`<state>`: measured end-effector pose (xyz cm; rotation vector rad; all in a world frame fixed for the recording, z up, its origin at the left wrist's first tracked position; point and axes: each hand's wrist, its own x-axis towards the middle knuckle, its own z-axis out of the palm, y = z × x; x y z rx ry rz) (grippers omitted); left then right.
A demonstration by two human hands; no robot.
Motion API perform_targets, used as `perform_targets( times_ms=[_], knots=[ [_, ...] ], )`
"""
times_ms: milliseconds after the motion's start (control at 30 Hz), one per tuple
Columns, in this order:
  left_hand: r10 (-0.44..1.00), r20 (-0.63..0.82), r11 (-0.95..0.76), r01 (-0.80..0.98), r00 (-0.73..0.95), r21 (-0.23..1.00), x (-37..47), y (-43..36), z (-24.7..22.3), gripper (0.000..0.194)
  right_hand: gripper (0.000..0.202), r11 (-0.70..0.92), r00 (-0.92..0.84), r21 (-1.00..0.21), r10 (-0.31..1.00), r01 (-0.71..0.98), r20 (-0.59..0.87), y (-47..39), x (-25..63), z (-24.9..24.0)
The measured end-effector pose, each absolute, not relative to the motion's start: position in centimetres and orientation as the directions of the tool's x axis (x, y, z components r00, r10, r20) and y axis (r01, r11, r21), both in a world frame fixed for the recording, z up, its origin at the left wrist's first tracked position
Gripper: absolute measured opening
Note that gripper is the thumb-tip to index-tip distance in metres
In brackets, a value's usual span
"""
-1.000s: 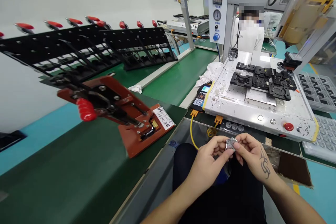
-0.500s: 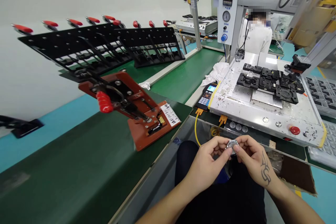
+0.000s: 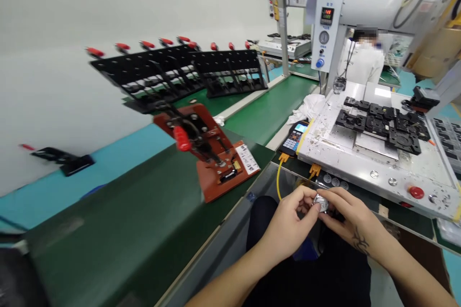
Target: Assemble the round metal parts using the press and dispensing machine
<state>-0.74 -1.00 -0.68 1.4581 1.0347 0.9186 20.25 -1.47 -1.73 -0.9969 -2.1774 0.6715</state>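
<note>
Between my two hands, over my lap, is a small round silvery watch case [image 3: 320, 203]. My left hand [image 3: 290, 223] pinches its left side, with the thumb on the face towards me. Around the right side, the fingers of my right hand [image 3: 351, 213] curl over its top edge, the thumb lower down. Fingers cover part of its rim, and the details on it are blurred. Beyond the hands stands the white machine base [image 3: 363, 163] with black fixture plates [image 3: 385, 124] on it.
A brown-red toggle-clamp fixture [image 3: 216, 153] stands on the green bench [image 3: 144, 235] to the left. Black racks with red-handled clamps [image 3: 158, 72] are behind it. A handheld controller [image 3: 293, 139] with a yellow cable [image 3: 279, 180] lies beside the machine. A person in white [image 3: 363, 60] is further back.
The view has swung left, so the bench things appear further right. My right hand has turned, its thumb moving off the face of the watch case to its lower edge. Both hands keep hold.
</note>
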Motion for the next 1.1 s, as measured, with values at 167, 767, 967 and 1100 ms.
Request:
perform_targets(
  times_ms=[167,767,967,1100],
  knots=[
    [0.924,0.314,-0.371,0.311,0.216,0.875,-5.9,0.5,4.8,0.03,0.053,0.666,-0.481,-0.561,0.745,0.492,0.462,0.4,19.7,-1.5],
    [0.6,0.793,-0.657,0.5,-0.106,0.565,-17.8,10.3,17.2,0.044,0.039,0.635,-0.56,-0.718,0.718,0.286,0.413,8.5,8.8,-0.9],
    [0.748,0.556,-0.228,0.646,-0.363,0.729,-25.8,8.9,11.2,0.03,0.032,0.635,-0.608,-0.71,0.703,0.303,0.369,10.2,7.4,-2.7],
    [0.982,0.06,0.069,0.636,-0.179,0.768,-25.9,5.2,2.6,0.029,0.03,0.66,-0.649,-0.696,0.667,0.284,0.367,11.7,6.2,-4.1]
  ],
)
